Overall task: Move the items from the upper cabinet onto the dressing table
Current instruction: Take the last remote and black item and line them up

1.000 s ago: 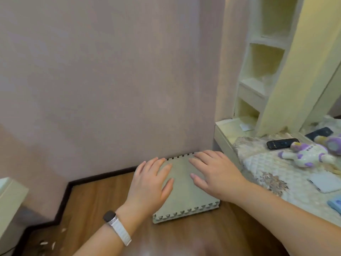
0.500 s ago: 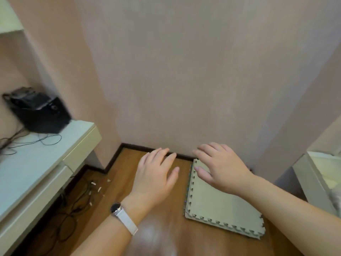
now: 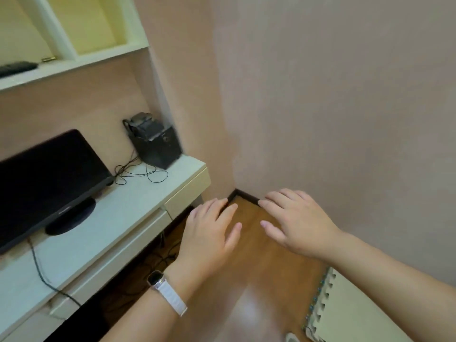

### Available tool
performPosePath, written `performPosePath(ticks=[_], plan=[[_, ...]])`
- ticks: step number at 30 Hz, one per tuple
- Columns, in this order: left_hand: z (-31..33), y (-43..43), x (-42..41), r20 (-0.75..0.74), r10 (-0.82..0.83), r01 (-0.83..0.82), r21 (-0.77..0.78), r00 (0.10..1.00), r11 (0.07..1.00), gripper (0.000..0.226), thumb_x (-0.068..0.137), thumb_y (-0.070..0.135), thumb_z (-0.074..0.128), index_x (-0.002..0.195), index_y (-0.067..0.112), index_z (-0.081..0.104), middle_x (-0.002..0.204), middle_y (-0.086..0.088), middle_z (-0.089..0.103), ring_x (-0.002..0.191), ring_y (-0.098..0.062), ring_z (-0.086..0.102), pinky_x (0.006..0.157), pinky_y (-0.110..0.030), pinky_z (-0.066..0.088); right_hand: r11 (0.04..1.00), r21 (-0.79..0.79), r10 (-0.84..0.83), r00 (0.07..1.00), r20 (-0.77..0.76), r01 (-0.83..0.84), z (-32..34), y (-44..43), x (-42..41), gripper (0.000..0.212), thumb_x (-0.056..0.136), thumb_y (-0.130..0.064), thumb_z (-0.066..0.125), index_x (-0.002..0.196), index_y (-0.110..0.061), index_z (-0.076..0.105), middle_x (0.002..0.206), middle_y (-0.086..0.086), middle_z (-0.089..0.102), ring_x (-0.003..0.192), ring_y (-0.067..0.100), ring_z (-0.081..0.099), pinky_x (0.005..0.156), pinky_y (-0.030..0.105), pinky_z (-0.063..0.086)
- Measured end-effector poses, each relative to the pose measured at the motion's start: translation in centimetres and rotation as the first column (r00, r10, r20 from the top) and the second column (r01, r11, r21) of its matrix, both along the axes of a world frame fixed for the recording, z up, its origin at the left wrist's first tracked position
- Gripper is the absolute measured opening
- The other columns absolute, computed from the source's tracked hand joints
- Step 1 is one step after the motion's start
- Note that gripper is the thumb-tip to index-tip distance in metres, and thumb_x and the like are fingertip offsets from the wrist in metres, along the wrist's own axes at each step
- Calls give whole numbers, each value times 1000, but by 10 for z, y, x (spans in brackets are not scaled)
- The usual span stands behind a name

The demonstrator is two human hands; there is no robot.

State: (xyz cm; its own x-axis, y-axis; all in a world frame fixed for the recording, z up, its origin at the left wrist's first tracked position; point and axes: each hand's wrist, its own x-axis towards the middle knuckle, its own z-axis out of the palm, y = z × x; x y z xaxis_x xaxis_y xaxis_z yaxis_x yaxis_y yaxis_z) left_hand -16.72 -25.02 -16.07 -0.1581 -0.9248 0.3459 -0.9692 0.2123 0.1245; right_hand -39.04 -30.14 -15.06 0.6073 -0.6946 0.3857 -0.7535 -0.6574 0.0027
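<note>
Wood floor (image 3: 259, 267) | left hand (image 3: 209, 240), right hand (image 3: 298, 225): grip empty, fingers straight | monitor (image 3: 47, 178) logo blurred

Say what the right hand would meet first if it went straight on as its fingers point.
Probably the dark baseboard in the corner; the open right hand points there over the wooden floor, though depth is unclear.
</note>
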Motion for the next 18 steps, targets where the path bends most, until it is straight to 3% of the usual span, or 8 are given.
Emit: performPosePath(ticks=[9, 14, 18], plan=[[27, -97, -24, 91, 147, -143, -51, 985, 988, 42, 92, 44, 48, 125, 23, 61, 127, 0, 60, 120, -22, 52, 100, -38, 37, 983, -39, 183, 981, 70, -181, 18, -136, -15, 47, 89, -47, 48, 117, -14, 67, 113, 6, 67, 103, 29, 61, 85, 39, 48], [46, -118, -22, 116, 250, -243, -74, 961, 967, 43, 92, 44, 49, 129, 24, 58, 130, 1, 59, 123, -21, 48, 105, -31, 27, 961, -58, 275, 957, 97, -270, 31, -187, -5, 45, 89, -45, 49, 116, -13, 66, 113, 6, 66, 103, 30, 60, 83, 42, 49], [58, -130, -10, 131, 322, -309, -111, 938, 945, 45, 92, 43, 49, 132, 23, 57, 131, -1, 59, 124, -23, 50, 104, -36, 33, 938, -88, 343, 934, 102, -335, 43, -215, 15, 46, 89, -44, 47, 116, -12, 67, 112, 8, 67, 102, 32, 61, 81, 44, 51]])
